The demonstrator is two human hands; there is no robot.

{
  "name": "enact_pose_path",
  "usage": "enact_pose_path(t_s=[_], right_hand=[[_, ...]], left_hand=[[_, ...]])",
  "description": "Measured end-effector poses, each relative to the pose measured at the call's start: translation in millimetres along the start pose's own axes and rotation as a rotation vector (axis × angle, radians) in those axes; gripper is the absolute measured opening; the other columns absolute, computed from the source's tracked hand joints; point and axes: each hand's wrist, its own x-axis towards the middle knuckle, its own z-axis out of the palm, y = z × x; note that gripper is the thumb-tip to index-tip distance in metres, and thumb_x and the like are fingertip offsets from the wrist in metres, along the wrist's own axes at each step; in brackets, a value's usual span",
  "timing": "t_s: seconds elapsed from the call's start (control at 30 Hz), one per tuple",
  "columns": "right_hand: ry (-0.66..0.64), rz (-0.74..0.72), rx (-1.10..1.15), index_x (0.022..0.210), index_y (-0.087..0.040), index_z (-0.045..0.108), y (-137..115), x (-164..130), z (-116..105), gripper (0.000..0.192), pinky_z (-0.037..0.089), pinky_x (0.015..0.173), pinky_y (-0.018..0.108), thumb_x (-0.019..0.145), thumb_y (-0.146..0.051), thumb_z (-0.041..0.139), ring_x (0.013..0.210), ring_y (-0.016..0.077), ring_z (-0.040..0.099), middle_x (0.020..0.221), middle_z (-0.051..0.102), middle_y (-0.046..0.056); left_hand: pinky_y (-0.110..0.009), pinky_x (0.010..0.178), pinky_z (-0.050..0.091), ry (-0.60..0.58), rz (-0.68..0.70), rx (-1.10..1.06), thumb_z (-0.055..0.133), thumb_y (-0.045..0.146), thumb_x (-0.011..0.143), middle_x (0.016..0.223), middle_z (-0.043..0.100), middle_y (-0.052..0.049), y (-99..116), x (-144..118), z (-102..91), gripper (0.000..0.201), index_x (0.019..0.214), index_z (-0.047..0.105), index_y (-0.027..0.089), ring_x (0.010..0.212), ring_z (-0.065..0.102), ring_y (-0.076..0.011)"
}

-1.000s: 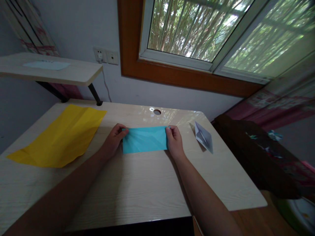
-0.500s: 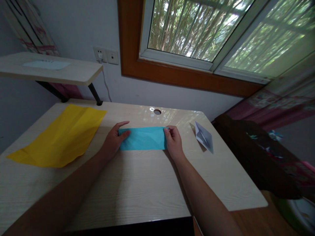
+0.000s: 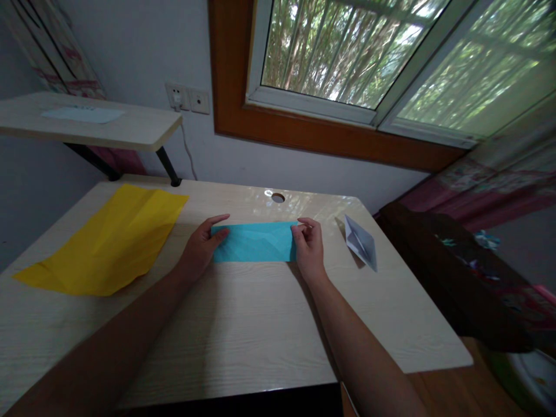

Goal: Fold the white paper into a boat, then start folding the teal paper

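Note:
A folded strip of blue paper [image 3: 256, 243], creased across its face, stretches between my two hands just over the desk. My left hand [image 3: 203, 246] grips its left end, thumb in front and the index finger extended above the top edge. At the opposite end, my right hand [image 3: 310, 246] pinches the upper right corner with thumb and curled fingers. To the right of that hand stands a folded white paper piece [image 3: 361, 243]. A large yellow sheet [image 3: 108, 243] lies left of my left hand, its edges slightly lifted.
The pale wooden desk [image 3: 260, 330] has a round cable hole [image 3: 278, 198] near its back edge. A raised shelf [image 3: 139, 130] at the left holds a white paper [image 3: 82, 114]. Behind are a wall socket [image 3: 176, 95] and a window [image 3: 321, 58]; dark furniture [image 3: 443, 278] stands at right.
The blue paper has shifted very slightly up and to the right. My right hand's fingers have loosened a little at the top corner; my left hand keeps its hold.

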Motion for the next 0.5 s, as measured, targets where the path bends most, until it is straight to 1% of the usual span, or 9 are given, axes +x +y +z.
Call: enact_pose_path(t_s=[0.1, 0.23, 0.3, 0.43, 0.5], right_hand=[[0.011, 0.006, 0.006, 0.115, -0.025, 0.051, 0.3, 0.0, 0.1, 0.025, 0.040, 0.066, 0.029, 0.094, -0.037, 0.057, 0.070, 0.0152, 0.050, 0.076, 0.050, -0.004], [0.025, 0.003, 0.032, 0.114, -0.025, 0.052, -0.3, -0.2, 0.3, 0.025, 0.039, 0.066, 0.029, 0.093, -0.036, 0.059, 0.071, 0.0148, 0.049, 0.077, 0.051, -0.004], [0.029, 0.000, 0.031, 0.115, -0.025, 0.052, -1.2, -0.6, 0.2, 0.024, 0.039, 0.066, 0.029, 0.094, -0.036, 0.059, 0.071, 0.0149, 0.050, 0.078, 0.052, -0.003], [0.037, -0.003, 0.030, 0.115, -0.025, 0.052, -3.0, -2.0, 0.0, 0.024, 0.040, 0.067, 0.029, 0.095, -0.036, 0.059, 0.072, 0.0150, 0.050, 0.080, 0.053, -0.003], [0.047, -0.001, 0.039, 0.114, -0.024, 0.053, -3.1, -2.4, -0.1, 0.023, 0.041, 0.068, 0.029, 0.095, -0.036, 0.059, 0.073, 0.0152, 0.051, 0.081, 0.054, -0.003]], left_hand=[[-0.023, 0.058, 0.037, 0.002, -0.017, -0.043, 0.069, 0.044, 0.086, 0.083, 0.061, 0.000, -1.0, 0.3, 0.7, 0.046, 0.127, 0.068, 0.023, 0.066, 0.046, -0.0123], [-0.023, 0.052, 0.031, -0.010, -0.047, -0.160, 0.069, 0.047, 0.086, 0.070, 0.050, 0.003, -4.6, 0.0, 2.1, 0.043, 0.123, 0.069, 0.024, 0.060, 0.042, -0.0118], [-0.023, 0.051, 0.030, -0.016, -0.053, -0.199, 0.069, 0.047, 0.086, 0.068, 0.047, 0.004, -5.2, -0.7, 2.8, 0.040, 0.119, 0.070, 0.024, 0.058, 0.041, -0.0117], [-0.024, 0.050, 0.030, -0.012, -0.054, -0.256, 0.070, 0.046, 0.085, 0.067, 0.047, 0.004, -4.3, -2.0, 3.8, 0.032, 0.109, 0.070, 0.025, 0.057, 0.041, -0.0118], [-0.024, 0.048, 0.027, -0.012, -0.049, -0.267, 0.070, 0.044, 0.085, 0.063, 0.043, 0.005, -4.8, -2.0, 3.6, 0.027, 0.105, 0.070, 0.025, 0.054, 0.038, -0.0112]])
